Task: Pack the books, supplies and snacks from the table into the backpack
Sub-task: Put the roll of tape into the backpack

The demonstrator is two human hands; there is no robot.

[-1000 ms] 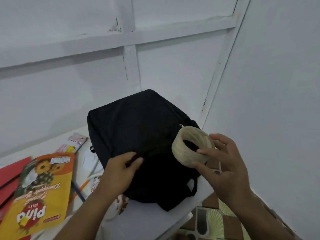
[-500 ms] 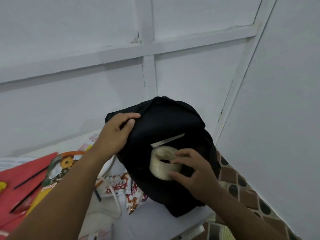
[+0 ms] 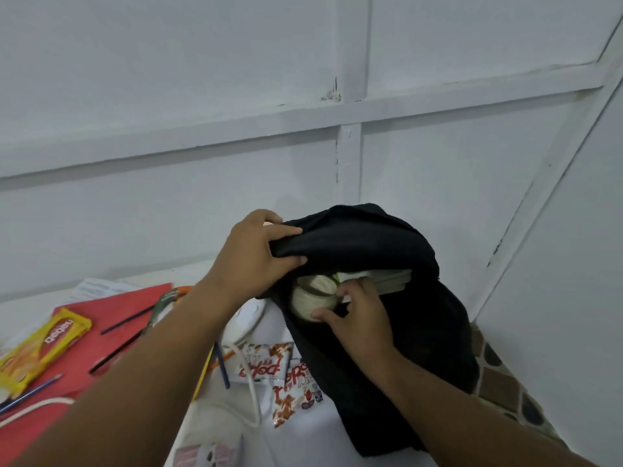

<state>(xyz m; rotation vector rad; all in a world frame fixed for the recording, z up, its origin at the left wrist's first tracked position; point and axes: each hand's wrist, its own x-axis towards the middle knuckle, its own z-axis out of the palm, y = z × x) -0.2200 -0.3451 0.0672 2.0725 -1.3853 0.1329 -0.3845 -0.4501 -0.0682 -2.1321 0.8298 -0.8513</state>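
A black backpack stands at the table's right end, its top opening held wide. My left hand grips the upper flap of the opening and lifts it. My right hand holds a pale roll of tape just inside the opening, thumb under it and fingers over its top. Book page edges show inside the bag behind the roll. On the table lie a yellow snack pack, a red folder with dark pencils on it, and white-and-red snack packets.
The white table ends just right of the backpack, with brown patterned floor tiles below. White panelled walls close in behind and to the right. A white cord loops over the table beside the packets.
My left hand has pulled the flap higher and the opening is wider. The tape roll has gone from in front of the bag into its opening, with my right hand following.
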